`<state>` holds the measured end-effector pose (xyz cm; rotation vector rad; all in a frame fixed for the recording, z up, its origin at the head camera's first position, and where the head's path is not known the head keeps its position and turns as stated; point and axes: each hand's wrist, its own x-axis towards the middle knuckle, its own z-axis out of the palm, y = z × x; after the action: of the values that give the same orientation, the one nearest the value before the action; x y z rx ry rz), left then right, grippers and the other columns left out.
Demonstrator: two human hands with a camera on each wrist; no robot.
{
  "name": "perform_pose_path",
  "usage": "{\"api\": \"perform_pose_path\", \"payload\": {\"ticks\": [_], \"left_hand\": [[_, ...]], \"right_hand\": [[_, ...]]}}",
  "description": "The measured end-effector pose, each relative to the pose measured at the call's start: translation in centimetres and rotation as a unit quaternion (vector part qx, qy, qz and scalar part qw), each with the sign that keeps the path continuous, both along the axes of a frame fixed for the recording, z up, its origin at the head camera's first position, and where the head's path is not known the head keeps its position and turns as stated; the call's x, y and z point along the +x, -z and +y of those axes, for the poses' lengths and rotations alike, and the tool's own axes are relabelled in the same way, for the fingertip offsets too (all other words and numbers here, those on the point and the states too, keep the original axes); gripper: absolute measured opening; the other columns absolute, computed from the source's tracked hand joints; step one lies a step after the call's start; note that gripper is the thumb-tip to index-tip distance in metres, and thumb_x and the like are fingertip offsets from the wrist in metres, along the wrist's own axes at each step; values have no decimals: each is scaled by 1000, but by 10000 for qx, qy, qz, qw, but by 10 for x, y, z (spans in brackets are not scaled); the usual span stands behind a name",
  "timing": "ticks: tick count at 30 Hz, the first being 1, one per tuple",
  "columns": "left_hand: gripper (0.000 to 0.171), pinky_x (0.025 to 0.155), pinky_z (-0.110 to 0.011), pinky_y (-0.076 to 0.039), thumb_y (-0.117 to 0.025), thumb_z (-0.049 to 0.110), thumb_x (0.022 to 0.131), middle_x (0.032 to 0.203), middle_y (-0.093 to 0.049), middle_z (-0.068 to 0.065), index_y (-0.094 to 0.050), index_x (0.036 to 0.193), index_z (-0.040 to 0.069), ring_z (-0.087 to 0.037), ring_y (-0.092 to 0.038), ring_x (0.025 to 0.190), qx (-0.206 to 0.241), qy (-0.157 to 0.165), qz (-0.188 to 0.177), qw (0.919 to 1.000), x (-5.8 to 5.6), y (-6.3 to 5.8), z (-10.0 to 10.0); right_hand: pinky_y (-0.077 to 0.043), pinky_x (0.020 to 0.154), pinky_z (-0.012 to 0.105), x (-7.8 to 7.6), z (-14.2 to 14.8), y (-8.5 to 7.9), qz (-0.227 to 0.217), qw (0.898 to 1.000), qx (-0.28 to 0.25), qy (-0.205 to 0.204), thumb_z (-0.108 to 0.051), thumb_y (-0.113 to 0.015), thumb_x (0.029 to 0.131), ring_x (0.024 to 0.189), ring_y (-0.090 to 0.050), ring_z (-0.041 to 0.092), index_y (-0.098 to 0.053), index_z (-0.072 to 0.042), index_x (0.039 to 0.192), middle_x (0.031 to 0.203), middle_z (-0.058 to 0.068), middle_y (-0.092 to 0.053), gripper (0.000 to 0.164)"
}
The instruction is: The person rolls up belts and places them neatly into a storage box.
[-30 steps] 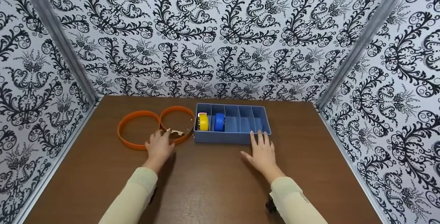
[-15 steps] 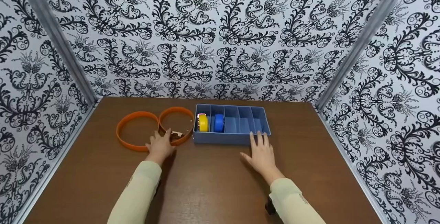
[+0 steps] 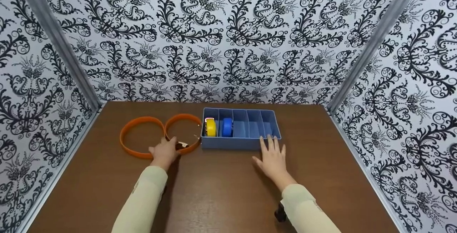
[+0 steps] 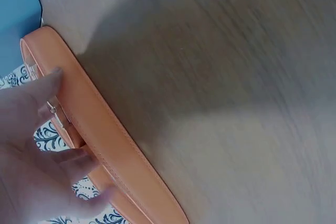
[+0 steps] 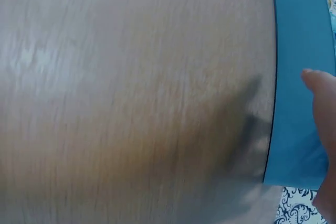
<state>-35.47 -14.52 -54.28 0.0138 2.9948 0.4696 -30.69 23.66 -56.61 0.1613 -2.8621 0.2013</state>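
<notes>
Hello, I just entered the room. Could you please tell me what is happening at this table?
A person works with both hands. The left hand is at an orange belt looped on the table; whether it grips the belt is unclear. The right hand lies with fingers spread at the right front edge of a divided blue box. In its two leftmost compartments sit a yellow item and a blue item.

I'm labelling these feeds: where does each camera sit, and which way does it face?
Head: worn on the head, facing forward and down at the table and blue tray; left hand, right hand and sleeves show.
Left wrist: worn there, facing the orange belt; left hand partly shows.
Right wrist: worn there, facing table and tray; right hand partly shows.
Shared by head and left wrist: the belt.
</notes>
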Motion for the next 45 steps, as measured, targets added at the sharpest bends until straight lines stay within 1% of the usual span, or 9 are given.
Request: {"api": "perform_pose_path", "payload": {"ticks": [5,8,13,17,20,24,27,34,45], "left_hand": [[52,89,-66,-39,-67,27,93,137,-43,-30,-51,139,11,-50,-50,111,-128,57,2,9999,6,-3,-3],[50,84,-64,-45,-68,22,92,136,-45,-30,-52,137,8,-50,-46,115,-151,149,-19,9998,6,-4,-5],[38,77,-59,-50,-67,9,91,128,-52,-32,-56,126,3,-47,-58,98,-135,269,8,9995,4,0,-6],[27,76,-55,-51,-65,-4,87,110,-59,-32,-56,112,-4,-45,-61,90,105,478,196,9986,7,0,-6],[32,82,-54,-49,-65,-7,85,109,-61,-31,-55,115,-8,-46,-60,96,228,695,331,9968,13,-2,-9],[39,87,-53,-47,-72,2,85,111,-61,-29,-55,119,-9,-45,-59,101,322,857,363,9951,21,-4,-13],[38,85,-52,-48,-78,13,82,104,-62,-24,-57,109,-5,-41,-60,97,475,839,261,9950,26,-4,-13],[52,91,-53,-45,-82,19,78,131,-49,-37,-57,115,-7,-45,-57,106,548,868,283,9943,35,-2,-15],[43,86,-51,-48,-83,15,77,131,-49,-37,-59,107,-4,-43,-60,101,612,1011,382,9923,50,3,-17]], "right_hand": [[-14,107,67,4,-15,-9,365,9992,-66,-155,-44,-68,88,141,-22,42,-45,-14,146,155,19,-26,70],[-20,106,65,9,-28,-16,687,9962,-56,-529,-41,-68,88,139,-28,40,-50,-15,143,154,18,-30,63],[-26,104,64,18,-50,-18,899,9875,-145,-1286,-35,-69,88,134,-36,40,-56,-12,137,150,18,-36,56],[-28,103,63,26,-65,-13,665,9831,-143,-1701,-35,-68,89,132,-39,38,-58,-11,135,150,17,-37,52],[-29,104,61,30,-73,-9,357,9802,-66,-1946,-37,-65,91,131,-41,36,-58,-12,135,150,15,-38,51],[-29,106,58,35,-80,-2,-22,9750,41,-2220,-38,-62,93,132,-41,31,-57,-13,137,148,11,-43,50],[-29,106,57,38,-86,3,-180,9716,102,-2356,-38,-61,94,133,-42,28,-56,-14,137,146,9,-46,49],[-29,106,57,45,-102,8,-412,9625,191,-2675,-40,-56,96,134,-41,24,-54,-16,139,144,4,-49,49],[-30,108,51,51,-126,12,-555,9536,235,-2950,-42,-55,96,134,-41,21,-51,-13,142,143,2,-49,54]]}}
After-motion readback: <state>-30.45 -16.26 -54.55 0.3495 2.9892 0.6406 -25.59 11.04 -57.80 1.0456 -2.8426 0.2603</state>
